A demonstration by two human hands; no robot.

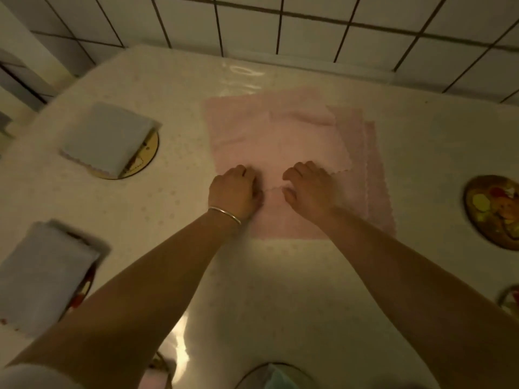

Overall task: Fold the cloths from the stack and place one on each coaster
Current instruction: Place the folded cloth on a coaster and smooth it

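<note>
Here, in the head view, four round coasters show on the table [280, 290]. Two folded pale blue cloths each lie on one: a folded cloth [108, 134] on the coaster at ten o'clock [146, 155], another folded cloth [42, 276] at eight o'clock, its coaster mostly hidden. A bare coaster [493, 210] sits at three o'clock, and another one [509, 300] is cut by the frame's edge at four o'clock. The pink cloth stack [280, 141] lies flat at the centre. The left hand [236, 189] and right hand [309, 186] pinch the scalloped edge of the top cloth, each grip closed on it. A thin bangle [224, 214] circles the left wrist. The table has a glossy pale cover; white tiles [309, 23] with dark grout run at twelve o'clock.
</note>
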